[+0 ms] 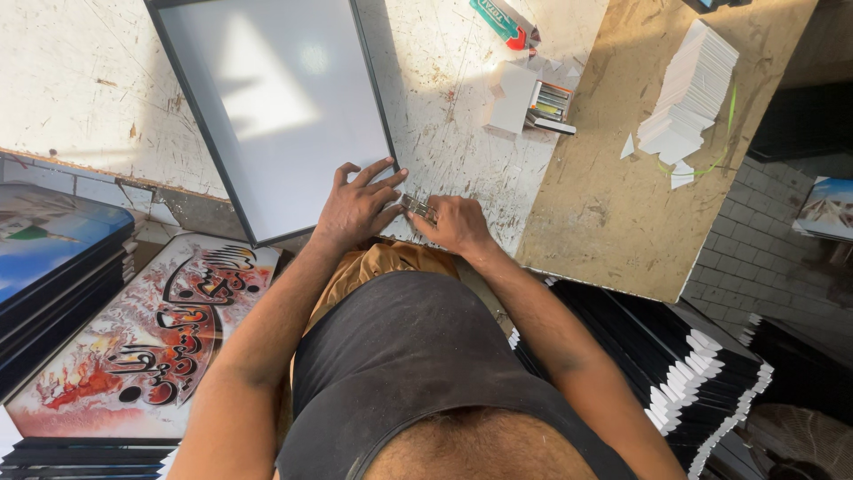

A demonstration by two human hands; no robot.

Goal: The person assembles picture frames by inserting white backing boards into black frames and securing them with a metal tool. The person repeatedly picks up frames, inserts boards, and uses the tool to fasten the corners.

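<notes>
1. Clearly, from the head view, the work sits at the near right edge of a black picture frame (267, 107) that lies face down on a scratched white workbench (453, 98), its pale backing board already seated inside the black border.
2. The left hand (357, 206) lies flat with fingers spread across the backing board at the frame's lower right corner, pressing it down.
3. The right hand (458, 224) is closed around a small metal tool (418, 208), whose tip meets the frame's edge just beside the left fingertips; what the tool drives I cannot tell.
4. Judged from this, the backing is in and the fastening along this edge is under way; how many fixings are already set is too small to see, and the far sides look unattended.
5. Supplies wait nearby: a small open box (531, 100) just beyond the frame and a stack of white card corners (689, 93) on a brown board (613, 204).
6. Below the bench, a printed calligraphy picture (147, 338) and a stack of black frames (675, 364) with white corner guards stand near the person's legs.
</notes>
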